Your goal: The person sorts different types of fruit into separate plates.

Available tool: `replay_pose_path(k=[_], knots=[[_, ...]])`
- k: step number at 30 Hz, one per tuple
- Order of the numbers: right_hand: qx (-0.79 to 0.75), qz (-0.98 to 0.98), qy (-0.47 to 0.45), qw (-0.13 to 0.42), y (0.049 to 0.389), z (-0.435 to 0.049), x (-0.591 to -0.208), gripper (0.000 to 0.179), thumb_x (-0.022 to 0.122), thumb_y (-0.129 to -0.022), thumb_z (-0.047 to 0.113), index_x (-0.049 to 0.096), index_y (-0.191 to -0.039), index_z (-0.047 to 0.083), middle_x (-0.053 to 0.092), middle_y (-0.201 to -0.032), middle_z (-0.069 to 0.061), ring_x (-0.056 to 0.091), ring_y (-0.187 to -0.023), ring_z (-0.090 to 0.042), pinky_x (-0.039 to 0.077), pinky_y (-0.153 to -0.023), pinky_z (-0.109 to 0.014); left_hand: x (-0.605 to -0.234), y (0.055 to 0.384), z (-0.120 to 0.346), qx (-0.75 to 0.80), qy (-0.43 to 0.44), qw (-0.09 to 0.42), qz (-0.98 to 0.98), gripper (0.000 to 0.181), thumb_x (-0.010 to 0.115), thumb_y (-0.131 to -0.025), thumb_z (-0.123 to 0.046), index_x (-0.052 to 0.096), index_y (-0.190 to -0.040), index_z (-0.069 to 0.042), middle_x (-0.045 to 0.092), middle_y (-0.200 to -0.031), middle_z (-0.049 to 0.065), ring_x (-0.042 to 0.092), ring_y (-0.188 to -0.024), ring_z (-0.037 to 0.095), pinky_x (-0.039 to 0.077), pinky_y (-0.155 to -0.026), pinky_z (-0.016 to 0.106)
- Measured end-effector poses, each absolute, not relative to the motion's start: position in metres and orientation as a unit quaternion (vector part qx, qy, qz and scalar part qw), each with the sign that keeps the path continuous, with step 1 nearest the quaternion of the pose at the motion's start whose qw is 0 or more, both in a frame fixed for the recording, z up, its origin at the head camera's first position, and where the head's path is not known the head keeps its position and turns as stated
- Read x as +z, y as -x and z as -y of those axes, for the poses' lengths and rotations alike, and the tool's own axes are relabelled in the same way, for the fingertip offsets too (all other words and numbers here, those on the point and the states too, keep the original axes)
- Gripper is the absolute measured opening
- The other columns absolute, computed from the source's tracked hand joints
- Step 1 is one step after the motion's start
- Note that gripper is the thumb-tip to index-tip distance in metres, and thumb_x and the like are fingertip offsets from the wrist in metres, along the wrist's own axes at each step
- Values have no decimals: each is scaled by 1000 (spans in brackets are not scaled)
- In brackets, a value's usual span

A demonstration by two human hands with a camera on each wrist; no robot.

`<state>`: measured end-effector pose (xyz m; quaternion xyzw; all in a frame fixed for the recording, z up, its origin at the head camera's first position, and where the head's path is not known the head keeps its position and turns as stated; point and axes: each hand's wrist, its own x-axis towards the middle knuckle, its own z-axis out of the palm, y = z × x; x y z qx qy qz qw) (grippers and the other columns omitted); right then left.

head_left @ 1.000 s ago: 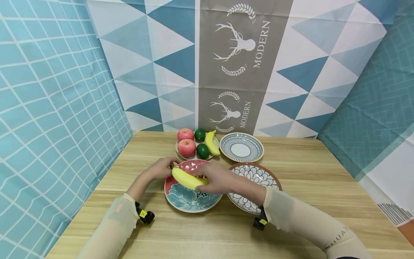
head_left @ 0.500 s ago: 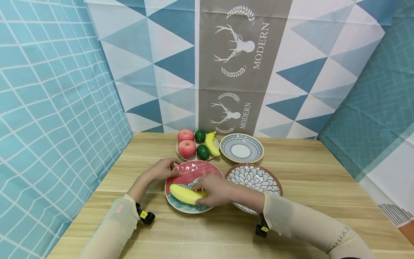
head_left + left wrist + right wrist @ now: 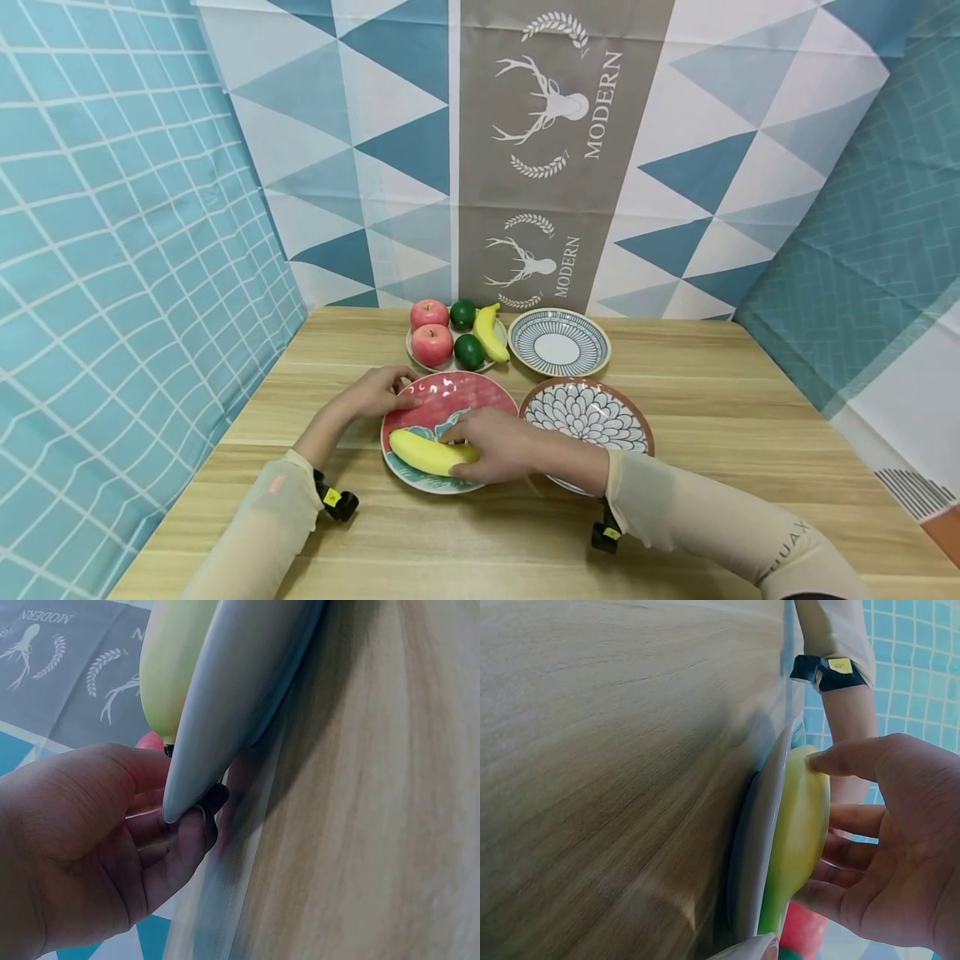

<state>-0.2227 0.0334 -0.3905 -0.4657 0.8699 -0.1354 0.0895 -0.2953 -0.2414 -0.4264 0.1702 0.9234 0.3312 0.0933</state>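
In the head view, a yellow banana (image 3: 422, 452) lies across the lower part of a red and teal plate (image 3: 480, 390). My right hand (image 3: 497, 446) holds the banana's right end. Seen from the right wrist, the thumb is on one side of the banana (image 3: 802, 817) and the fingers of that hand (image 3: 900, 832) are on the other, close over the plate. My left hand (image 3: 375, 392) grips the plate's far left rim. From the left wrist, its thumb lies over the rim and its fingers (image 3: 180, 862) curl beneath the plate's pale underside (image 3: 236, 697).
Behind is a small plate (image 3: 447, 366) with two pink apples (image 3: 432, 345), two dark green fruits (image 3: 469, 352) and another banana (image 3: 491, 333). A blue striped plate (image 3: 557, 350) stands right of it. A brown-rimmed petal-patterned plate (image 3: 588, 412) sits partly under my right forearm.
My right hand has lowered the banana from above the red and teal plate onto it. In the last half second both hands stay nearly still. My left hand remains at the rim.
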Motion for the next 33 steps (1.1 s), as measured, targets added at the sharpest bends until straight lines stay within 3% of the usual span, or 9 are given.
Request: replay_pose_path(k=[15,21,26,33], knots=[[-139,-872,461,86,226,-35,-388,56,77,-94,48,70,-136,13,73,-125,4,62,-100,-7,51,-90,-24,-428,296,243,329,-171,88,-924,32,76,-98,-22,68,-126,-8,61,-89,5,56,-82,20,48,-69,33],[-131,-883,445,68,232,-37,-385,62,74,-94,54,68,-139,11,70,-134,-1,64,-122,-15,50,-107,-35,-428,297,242,329,-169,88,-925,32,77,-98,-22,69,-126,-8,62,-89,5,56,-83,20,48,-70,33],[-124,-900,415,48,242,-40,-376,71,70,-94,63,64,-144,13,65,-142,-2,58,-133,-21,49,-109,-43,-430,297,242,328,-173,85,-925,32,78,-97,-21,69,-124,-8,62,-88,4,56,-83,21,48,-70,32],[-124,-919,373,7,266,-47,-363,69,72,-94,56,63,-146,12,66,-136,-7,63,-119,-22,54,-100,-43,-430,297,242,328,-167,88,-926,33,78,-97,-22,69,-125,-8,62,-91,4,56,-86,21,48,-73,33]])
